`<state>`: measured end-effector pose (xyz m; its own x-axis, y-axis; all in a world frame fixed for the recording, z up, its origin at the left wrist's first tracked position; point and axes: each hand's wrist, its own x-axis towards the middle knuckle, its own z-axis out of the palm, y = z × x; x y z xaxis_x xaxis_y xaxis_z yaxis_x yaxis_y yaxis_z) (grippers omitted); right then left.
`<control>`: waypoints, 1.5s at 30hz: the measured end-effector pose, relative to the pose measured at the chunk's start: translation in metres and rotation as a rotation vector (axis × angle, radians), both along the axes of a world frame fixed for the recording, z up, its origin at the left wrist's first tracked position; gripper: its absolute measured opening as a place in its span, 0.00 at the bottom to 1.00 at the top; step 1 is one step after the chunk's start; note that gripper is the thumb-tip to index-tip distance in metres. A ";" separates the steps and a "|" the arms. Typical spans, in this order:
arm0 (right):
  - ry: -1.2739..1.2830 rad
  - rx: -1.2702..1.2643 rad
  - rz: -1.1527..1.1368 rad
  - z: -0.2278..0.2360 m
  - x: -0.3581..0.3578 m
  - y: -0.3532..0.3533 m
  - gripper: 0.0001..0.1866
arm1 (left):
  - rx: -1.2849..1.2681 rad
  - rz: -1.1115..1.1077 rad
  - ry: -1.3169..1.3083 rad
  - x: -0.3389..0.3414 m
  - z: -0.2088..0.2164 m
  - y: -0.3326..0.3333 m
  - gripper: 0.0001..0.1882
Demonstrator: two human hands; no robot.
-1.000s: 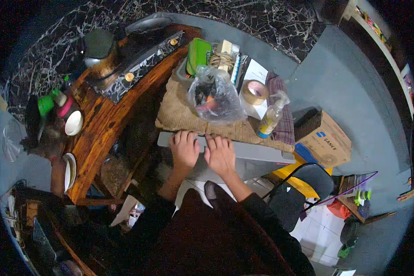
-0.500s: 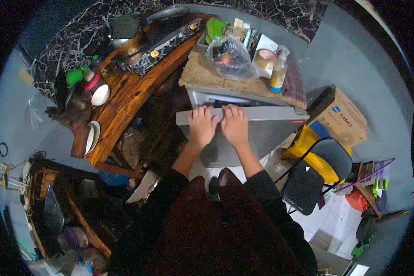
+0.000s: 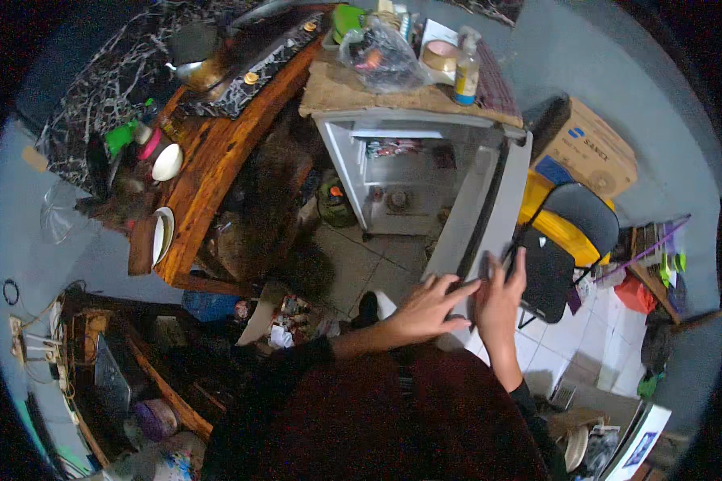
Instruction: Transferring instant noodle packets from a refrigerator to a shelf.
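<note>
A small fridge [image 3: 341,156] stands ahead of me, its grey door [image 3: 489,210] swung wide toward the right. Inside, items lie on an upper shelf and a round thing sits lower down, too dim to name. My left hand [image 3: 429,309] reaches across to the door's free end, fingers spread. Beside it, my right hand [image 3: 501,301] rests against the door's edge with its fingers stretched out. Neither hand holds a loose thing. On the fridge's cloth-covered top are a clear plastic bag [image 3: 381,60], a tape roll [image 3: 440,55] and a spray bottle [image 3: 466,68].
A wooden counter [image 3: 221,172] with a stove [image 3: 245,84], a kettle [image 3: 196,74] and a white bowl [image 3: 168,163] runs along the left. Right of the door are a black folding chair [image 3: 547,276] and a cardboard box [image 3: 592,148]. Clutter covers the floor lower left.
The fridge door has swung from nearly shut to wide open, baring the inside. Both hands have moved right and nearer to me along with it, and their fingers have straightened.
</note>
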<state>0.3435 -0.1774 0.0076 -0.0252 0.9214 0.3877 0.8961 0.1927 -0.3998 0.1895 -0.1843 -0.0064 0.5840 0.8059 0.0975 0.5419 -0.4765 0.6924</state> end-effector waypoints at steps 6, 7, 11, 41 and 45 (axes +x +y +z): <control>-0.015 -0.409 -0.275 0.014 0.040 -0.065 0.32 | -0.108 -0.223 -0.128 0.040 -0.016 -0.014 0.32; -0.045 -0.465 -0.299 0.015 0.045 -0.072 0.35 | -0.082 -0.261 -0.141 0.039 -0.021 -0.011 0.31; -0.312 -0.419 -0.521 0.010 0.059 -0.072 0.41 | -0.085 -0.264 -0.046 0.025 -0.051 0.023 0.27; 0.877 -0.195 -0.137 -0.503 -0.050 0.515 0.09 | -1.116 0.633 -1.102 -0.075 -0.512 0.624 0.25; 0.902 -0.197 -0.158 -0.492 -0.053 0.513 0.07 | -1.085 0.599 -1.030 -0.087 -0.517 0.598 0.24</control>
<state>0.2909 0.3354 -0.4843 0.3405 0.9395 0.0366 0.2413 -0.0497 -0.9692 0.1024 0.4139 -0.5235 0.2259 0.8300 -0.5100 -0.4254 0.5551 0.7148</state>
